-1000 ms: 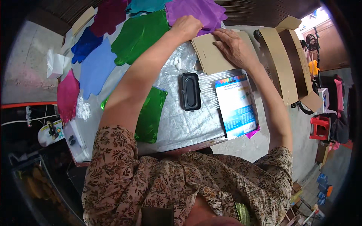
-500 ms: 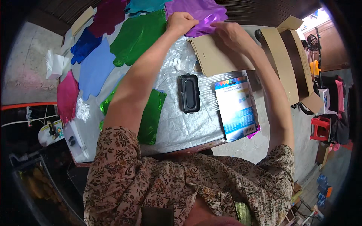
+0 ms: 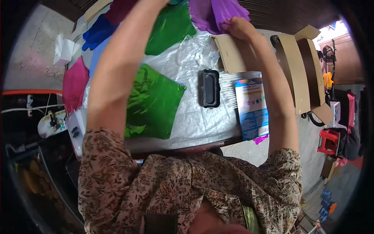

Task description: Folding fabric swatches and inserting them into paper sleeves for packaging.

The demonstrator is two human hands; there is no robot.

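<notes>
My right hand [image 3: 238,28] is closed on the near edge of a flat purple foil balloon [image 3: 212,13] at the far side of the table. My left arm stretches to the top edge of the picture, where the left hand [image 3: 165,2] is mostly cut off and its fingers are hidden. Beneath that arm lies a dark green foil balloon [image 3: 171,29]. Closer to me is a crinkled bright green foil balloon [image 3: 161,103], partly covered by my left forearm. A folded piece of cardboard [image 3: 230,50] lies just below my right hand.
A black plastic tray [image 3: 210,89] rests mid-table on silvery sheeting [image 3: 194,124]. Right of it is a blue-and-white package [image 3: 252,111]. An open cardboard box [image 3: 290,70] stands farther right. Pink [image 3: 74,84] and blue [image 3: 97,33] foil balloons lie left, near a white tissue box [image 3: 64,50].
My left hand has let go of the purple balloon and swung up and left to the picture's edge. My right hand still grips the balloon. The whole view has shifted somewhat.
</notes>
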